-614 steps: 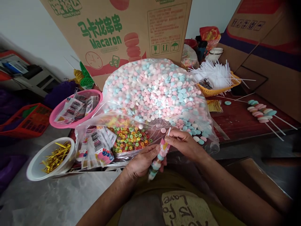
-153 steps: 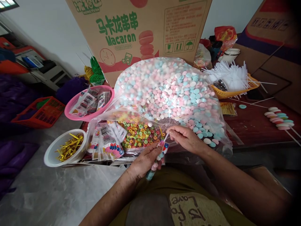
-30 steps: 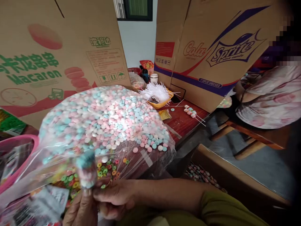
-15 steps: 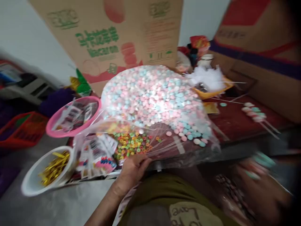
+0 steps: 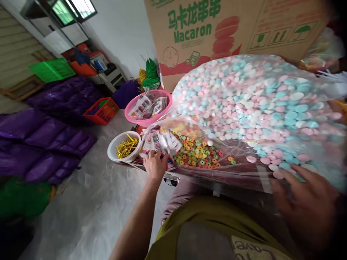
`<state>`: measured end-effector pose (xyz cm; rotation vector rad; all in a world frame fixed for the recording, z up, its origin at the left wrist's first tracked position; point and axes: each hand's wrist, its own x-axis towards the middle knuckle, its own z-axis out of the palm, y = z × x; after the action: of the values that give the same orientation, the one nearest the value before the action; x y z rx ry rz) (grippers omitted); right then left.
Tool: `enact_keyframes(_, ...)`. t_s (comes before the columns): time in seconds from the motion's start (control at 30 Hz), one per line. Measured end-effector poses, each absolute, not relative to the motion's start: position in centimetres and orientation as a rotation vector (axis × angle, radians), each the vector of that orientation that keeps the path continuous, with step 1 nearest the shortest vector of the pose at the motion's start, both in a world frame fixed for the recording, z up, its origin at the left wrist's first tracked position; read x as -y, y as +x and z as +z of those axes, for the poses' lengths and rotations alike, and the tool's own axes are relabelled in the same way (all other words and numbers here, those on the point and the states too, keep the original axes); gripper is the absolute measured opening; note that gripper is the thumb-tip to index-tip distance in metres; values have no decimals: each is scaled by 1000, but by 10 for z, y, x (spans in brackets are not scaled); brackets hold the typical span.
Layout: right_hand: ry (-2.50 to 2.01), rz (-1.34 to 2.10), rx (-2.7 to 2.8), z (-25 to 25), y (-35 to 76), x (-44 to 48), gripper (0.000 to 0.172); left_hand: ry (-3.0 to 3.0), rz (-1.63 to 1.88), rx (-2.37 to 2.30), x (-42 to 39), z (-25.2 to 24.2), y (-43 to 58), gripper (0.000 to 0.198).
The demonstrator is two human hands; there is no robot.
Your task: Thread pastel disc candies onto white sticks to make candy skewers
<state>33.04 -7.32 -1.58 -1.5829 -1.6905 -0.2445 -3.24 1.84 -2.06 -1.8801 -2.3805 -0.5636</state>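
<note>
Glossy plastic packets point(image 5: 156, 141), matt candies point(image 5: 277, 155)

With the sitter's place at six o'clock, a dark-red table point(image 5: 139, 128) bears a bulging clear bag of pastel discs point(image 5: 257, 103) from twelve to three, a cardboard box point(image 5: 200, 45) behind, colourful rings point(image 5: 196, 151) near eight, flat packets point(image 5: 173, 141) and a white bowl point(image 5: 110, 148) toward nine, a pink basket point(image 5: 148, 122) at ten. On the grey floor point(image 5: 103, 202), toward nine, I see purple bundles point(image 5: 40, 144).

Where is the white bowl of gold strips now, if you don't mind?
In the head view, the white bowl is left of centre, beside the printed packets at the left hand, in front of the pink basket.
</note>
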Motion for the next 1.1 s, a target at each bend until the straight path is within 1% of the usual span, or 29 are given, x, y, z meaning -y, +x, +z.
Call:
enact_keyframes(0.07,-1443,-322,1858,-27,309,55,31,-1873,-726,2393,-22,-31,-37,30)
enact_keyframes(0.13,-1364,-306,1951,-31,294,52,31,-1880,-869,2404,-25,-35,-45,26)
enact_keyframes(0.27,-1365,-242,1923,-20,288,62,25,-1860,-1027,2398,-27,-24,-45,36)
enact_keyframes(0.33,-1386,-101,1845,-11,285,60,22,-1919,-1134,2305,-28,-14,-30,37)
enact_keyframes(0.43,-1347,254,1788,-2,270,48,18,-2010,-1251,2167,-30,-6,-9,32)
enact_keyframes(0.5,-1290,381,1802,-1,259,39,19,-1852,-1233,2229,-32,-7,-10,31)
enact_keyframes(0.6,-1261,354,1800,-6,251,33,19,-1627,-1072,2387,-32,-16,-31,41)
enact_keyframes(0.63,-1270,346,1797,-8,250,34,19,-1626,-1024,2434,-32,-20,-39,41)
enact_keyframes(0.7,-1271,365,1811,-13,250,36,19,-1654,-991,2511,-31,-28,-52,34)
enact_keyframes(0.8,-1202,373,1852,-19,251,42,19,-1609,-1069,2561,-33,-34,-60,24)
enact_keyframes(0.9,-1182,329,1821,-20,253,46,18,-1529,-1213,2558,-33,-24,-54,22)
enact_keyframes(1.0,-1240,406,1769,-11,250,48,17,-1522,-1503,2460,-24,-5,-18,25)
enact_keyframes(1.07,-1279,569,1737,-2,240,46,22,-1654,-2070,2363,-14,5,24,23)
enact_keyframes(1.1,-1290,661,1718,2,235,43,28,-1724,-2319,2410,-8,8,48,24)
